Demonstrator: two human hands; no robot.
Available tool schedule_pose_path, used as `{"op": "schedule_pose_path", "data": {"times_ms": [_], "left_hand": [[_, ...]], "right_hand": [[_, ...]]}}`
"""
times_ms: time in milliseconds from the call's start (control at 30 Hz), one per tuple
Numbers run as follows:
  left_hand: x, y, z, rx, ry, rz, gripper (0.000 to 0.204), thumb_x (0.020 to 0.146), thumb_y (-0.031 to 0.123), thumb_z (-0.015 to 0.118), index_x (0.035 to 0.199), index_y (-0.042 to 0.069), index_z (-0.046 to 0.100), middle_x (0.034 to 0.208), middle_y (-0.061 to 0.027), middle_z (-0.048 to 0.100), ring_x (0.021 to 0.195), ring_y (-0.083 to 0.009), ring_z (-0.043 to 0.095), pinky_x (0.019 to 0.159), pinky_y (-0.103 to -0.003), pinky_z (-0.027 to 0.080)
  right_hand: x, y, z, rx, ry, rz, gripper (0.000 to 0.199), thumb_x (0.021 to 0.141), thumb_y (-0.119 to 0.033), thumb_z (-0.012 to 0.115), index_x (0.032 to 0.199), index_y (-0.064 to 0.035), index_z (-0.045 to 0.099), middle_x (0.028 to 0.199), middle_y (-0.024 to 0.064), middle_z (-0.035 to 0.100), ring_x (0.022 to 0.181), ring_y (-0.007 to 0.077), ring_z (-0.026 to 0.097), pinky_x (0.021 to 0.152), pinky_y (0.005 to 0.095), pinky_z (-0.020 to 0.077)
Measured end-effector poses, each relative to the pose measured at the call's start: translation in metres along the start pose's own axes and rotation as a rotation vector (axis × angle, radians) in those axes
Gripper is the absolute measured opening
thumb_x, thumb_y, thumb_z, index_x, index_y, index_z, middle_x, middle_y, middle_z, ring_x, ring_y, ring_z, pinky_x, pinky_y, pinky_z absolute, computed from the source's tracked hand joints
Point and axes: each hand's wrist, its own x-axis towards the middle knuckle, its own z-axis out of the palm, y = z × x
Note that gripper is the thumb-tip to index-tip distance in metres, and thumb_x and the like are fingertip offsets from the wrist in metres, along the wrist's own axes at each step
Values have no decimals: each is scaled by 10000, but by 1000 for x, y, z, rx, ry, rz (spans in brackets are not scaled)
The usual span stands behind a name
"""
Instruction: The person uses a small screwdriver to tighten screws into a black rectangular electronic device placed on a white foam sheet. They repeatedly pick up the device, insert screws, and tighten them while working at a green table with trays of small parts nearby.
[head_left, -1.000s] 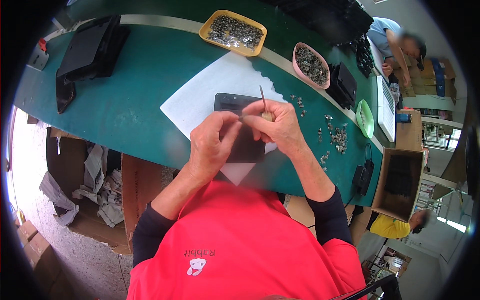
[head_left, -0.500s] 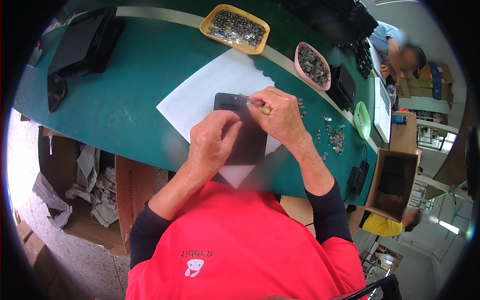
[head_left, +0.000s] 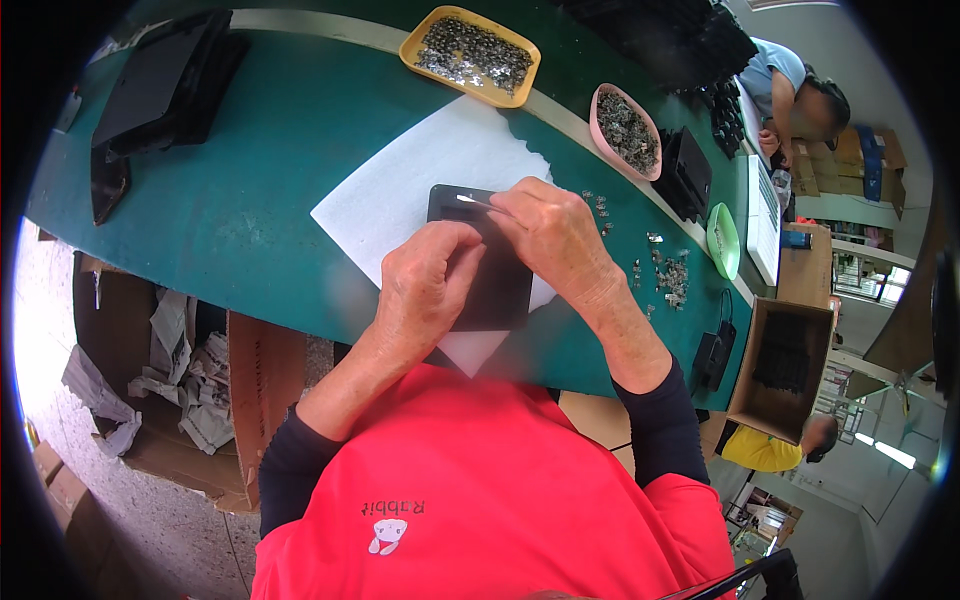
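- Our right hand (head_left: 553, 232) pinches a thin tool (head_left: 478, 202), its pale tip pointing left over the panel's far end; we cannot tell whether the tip touches.
- Our left hand (head_left: 425, 278) is narrow, fingers curled and thumb near them, over the panel's left edge; we cannot tell whether it holds anything.
- Beneath both hands we have the black panel (head_left: 495, 292), lying lengthwise from near to far.
- Under the panel we see a white sheet (head_left: 390, 195), ragged along its far right edge, lying on the green bench (head_left: 265, 190).
- Just right of the sheet, small metal parts (head_left: 672, 282) lie loose, some in a heap.
- Farther off, we have a yellow tray (head_left: 519, 97) and, to its right, a pink bowl (head_left: 597, 125), both filled with small metal pieces.
- Farther right we see a black stack (head_left: 686, 172), a green bowl (head_left: 728, 248) and a black adapter (head_left: 713, 358).
- At far left lies a pile of black panels (head_left: 165, 85).
- Below the bench at left, we see a carton (head_left: 265, 400) with crumpled paper (head_left: 207, 395).
- At far right, a person in blue (head_left: 776, 72) leans forward.
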Motion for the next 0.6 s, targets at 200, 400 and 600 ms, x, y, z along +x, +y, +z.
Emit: {"op": "schedule_pose_path", "data": {"times_ms": [200, 400, 600], "left_hand": [[-3, -2, 2, -17, 23, -6, 80, 852, 4, 688, 913, 9, 638, 792, -66, 676, 685, -121, 679, 608, -238, 531], [-9, 3, -1, -290, 35, -192, 104, 904, -4, 631, 1007, -20, 630, 908, -95, 689, 789, -146, 691, 684, -250, 563], [4, 3, -14, -633, 48, -422, 230, 934, 15, 601, 1142, -84, 592, 985, -172, 685, 848, -199, 698, 725, -264, 588]], "right_hand": [[-17, -10, 12, -131, 116, -64, 270, 800, -59, 641, 1065, -17, 608, 895, 82, 550, 700, 274, 627, 534, 357, 521], [-29, -16, 9, -110, 68, -28, 436, 778, -19, 614, 1210, 13, 563, 976, 109, 531, 823, 267, 619, 555, 345, 536], [-27, -33, -7, -360, -198, 35, 565, 799, -44, 582, 1345, 42, 468, 1031, 125, 506, 852, 260, 612, 606, 346, 566]]}}
